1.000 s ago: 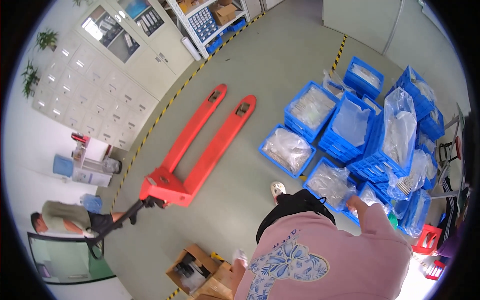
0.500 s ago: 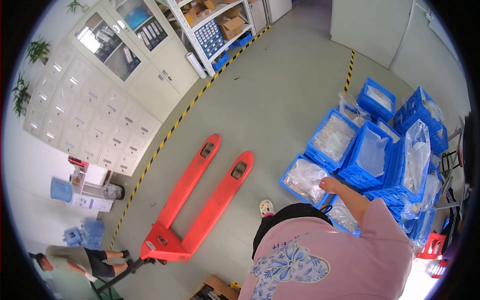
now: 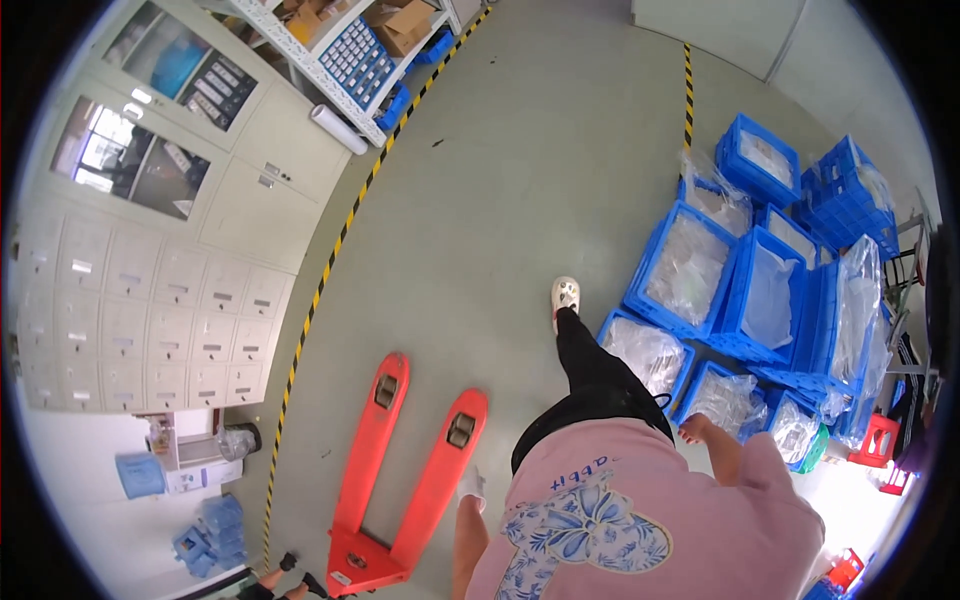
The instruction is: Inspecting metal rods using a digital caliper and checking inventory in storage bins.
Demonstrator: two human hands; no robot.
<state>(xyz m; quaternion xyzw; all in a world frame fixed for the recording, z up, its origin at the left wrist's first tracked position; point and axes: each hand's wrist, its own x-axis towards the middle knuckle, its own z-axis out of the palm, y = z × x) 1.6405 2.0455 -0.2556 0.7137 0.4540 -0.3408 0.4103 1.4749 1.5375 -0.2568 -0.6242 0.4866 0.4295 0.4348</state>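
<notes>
My right hand point(image 3: 693, 429) hangs at my side, bare, its fingers loosely apart with nothing visible in them. Closest to it is a blue crate point(image 3: 688, 408) holding a crumpled clear plastic bag point(image 3: 726, 404). Ahead of that crate stands another blue crate point(image 3: 683, 384), also filled with clear plastic-wrapped contents point(image 3: 645, 355). On the other side, my left hand point(image 3: 472, 487) looks covered by a white glove and hangs beside a fork of the red pallet jack point(image 3: 432, 497). How its fingers are held is too small and blurred to make out.
Several more blue crates point(image 3: 757, 165) are grouped and stacked along the right. Yellow-and-black floor tape point(image 3: 345, 225) runs on the left, before grey cabinets point(image 3: 250, 215) and a shelf rack point(image 3: 330, 60). A person's legs point(image 3: 290, 585) show at the lower left. Red stools point(image 3: 877, 440) stand far right.
My right hand has left the plastic in the front crate and dropped to my side. My left hand has come into view. I have stepped forward; the person at lower left is mostly out of view.
</notes>
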